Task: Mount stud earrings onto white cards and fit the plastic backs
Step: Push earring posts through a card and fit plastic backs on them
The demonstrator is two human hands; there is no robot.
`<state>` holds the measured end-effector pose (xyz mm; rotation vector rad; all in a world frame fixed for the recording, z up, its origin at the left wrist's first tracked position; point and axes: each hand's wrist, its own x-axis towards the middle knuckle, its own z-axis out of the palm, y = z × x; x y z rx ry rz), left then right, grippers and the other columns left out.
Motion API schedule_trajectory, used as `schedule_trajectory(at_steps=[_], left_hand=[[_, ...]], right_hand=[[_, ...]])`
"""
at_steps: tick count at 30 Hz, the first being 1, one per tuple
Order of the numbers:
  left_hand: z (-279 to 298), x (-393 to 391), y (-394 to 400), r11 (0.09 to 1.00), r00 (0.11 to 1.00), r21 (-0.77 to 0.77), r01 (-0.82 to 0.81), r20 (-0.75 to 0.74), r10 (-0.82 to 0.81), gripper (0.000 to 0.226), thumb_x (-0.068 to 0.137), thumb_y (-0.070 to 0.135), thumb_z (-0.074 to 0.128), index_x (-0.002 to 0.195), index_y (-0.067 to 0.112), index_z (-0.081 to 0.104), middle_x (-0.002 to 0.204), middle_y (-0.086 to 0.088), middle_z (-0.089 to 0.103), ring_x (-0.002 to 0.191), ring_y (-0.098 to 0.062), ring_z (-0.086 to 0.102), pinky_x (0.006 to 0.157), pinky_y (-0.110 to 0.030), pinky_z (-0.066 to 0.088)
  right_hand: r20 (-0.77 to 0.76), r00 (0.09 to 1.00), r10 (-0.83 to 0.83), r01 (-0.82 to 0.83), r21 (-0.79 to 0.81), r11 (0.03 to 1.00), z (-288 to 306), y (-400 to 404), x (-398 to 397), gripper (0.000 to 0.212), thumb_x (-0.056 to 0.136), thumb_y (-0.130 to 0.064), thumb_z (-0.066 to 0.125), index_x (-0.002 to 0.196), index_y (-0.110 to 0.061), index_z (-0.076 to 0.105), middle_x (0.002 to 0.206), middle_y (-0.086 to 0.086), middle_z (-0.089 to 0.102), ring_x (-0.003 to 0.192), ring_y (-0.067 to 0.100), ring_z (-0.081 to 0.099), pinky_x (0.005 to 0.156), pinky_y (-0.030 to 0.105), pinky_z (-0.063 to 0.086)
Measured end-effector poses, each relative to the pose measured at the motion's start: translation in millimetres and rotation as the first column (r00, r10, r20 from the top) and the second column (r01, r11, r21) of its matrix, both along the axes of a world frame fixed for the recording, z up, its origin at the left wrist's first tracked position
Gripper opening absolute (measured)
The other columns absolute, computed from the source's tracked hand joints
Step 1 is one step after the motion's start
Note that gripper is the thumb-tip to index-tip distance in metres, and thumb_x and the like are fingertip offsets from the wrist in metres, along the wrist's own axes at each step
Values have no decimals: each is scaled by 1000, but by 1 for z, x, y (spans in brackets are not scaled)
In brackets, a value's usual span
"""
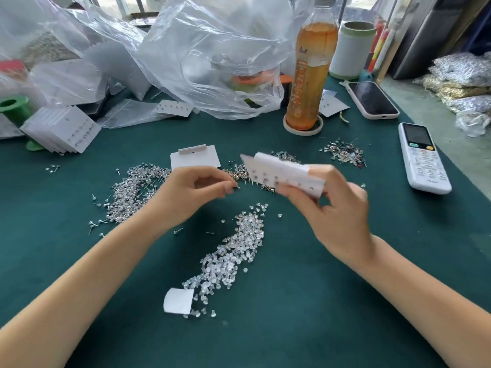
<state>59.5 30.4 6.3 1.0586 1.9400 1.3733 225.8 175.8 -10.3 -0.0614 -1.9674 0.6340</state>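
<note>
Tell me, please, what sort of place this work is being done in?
Probably a home or small-workshop piecework table, not a factory line: loose heaps of stud earrings and clear plastic backs on a green cloth, beside a phone and a remote control.

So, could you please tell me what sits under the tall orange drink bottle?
The tall orange drink bottle stands inside a beige tape ring on the green cloth. Its base covers whatever is inside the ring.

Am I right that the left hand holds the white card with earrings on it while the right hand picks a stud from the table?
No, the hands are swapped. In the head view the right hand holds the white card, and the left hand pinches at a stud.
</note>
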Motion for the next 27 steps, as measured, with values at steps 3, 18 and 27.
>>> schedule_trajectory(at_steps=[3, 18, 27], left_hand=[[3, -7, -5, 998, 971, 31, -46, 236, 37, 16, 62, 30, 74, 76, 21, 76, 76, 5, 73, 70, -3, 63, 71, -17, 50], [21, 24, -11, 913, 930, -180, 367, 77, -359, 8, 89, 11, 62, 87, 10, 69, 80, -3, 67, 70, -8, 55, 64, -20, 42], [19, 23, -11, 901, 929, -240, 361, 6, -370, 9, 90, 14, 62, 87, 12, 70, 81, -10, 71, 66, -7, 54, 63, -22, 43]], right_hand=[[98, 978, 183, -204, 287, 936, -8, -1, -2, 25, 84, 1, 67, 100, -10, 52, 72, 9, 68, 56, 16, 52, 54, 22, 50], [248, 961, 121, -259, 657, 708, -11, -17, -2, 33, 78, 4, 68, 99, -14, 50, 63, 5, 61, 47, 19, 47, 41, 26, 43], [297, 950, 99, -272, 625, 732, -12, -17, 0, 29, 82, 3, 65, 100, -14, 49, 61, 5, 60, 46, 21, 45, 39, 28, 42]])
